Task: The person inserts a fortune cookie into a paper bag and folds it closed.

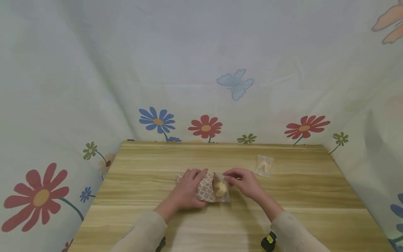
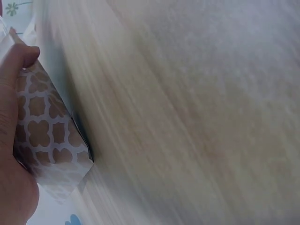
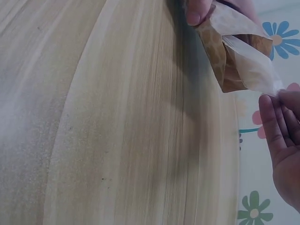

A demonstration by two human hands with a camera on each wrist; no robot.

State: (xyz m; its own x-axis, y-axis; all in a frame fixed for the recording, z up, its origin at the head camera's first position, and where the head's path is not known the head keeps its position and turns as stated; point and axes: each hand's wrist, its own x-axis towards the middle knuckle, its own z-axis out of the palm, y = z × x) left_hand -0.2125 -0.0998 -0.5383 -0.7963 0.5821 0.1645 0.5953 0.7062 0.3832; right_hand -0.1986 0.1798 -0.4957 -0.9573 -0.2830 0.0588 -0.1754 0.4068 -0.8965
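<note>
My left hand (image 1: 189,190) grips a brown paper bag (image 1: 206,188) printed with a white lattice pattern; it lies on its side with its mouth toward the right. In the left wrist view the thumb presses along the patterned bag (image 2: 44,122). At the mouth sits a small clear packet (image 1: 221,189) with a pale yellow piece inside, partly within the bag. My right hand (image 1: 244,182) pinches the packet's edge between thumb and fingertips. The right wrist view shows the clear wrapper (image 3: 255,68) stretched between the bag's mouth and those fingertips.
A second clear packet (image 1: 264,165) with a pale yellow piece lies on the wooden table (image 1: 141,157), beyond the right hand. Dark wrist gear (image 1: 269,241) shows under the right sleeve. A flower-printed curtain (image 1: 189,70) hangs behind and beside the table.
</note>
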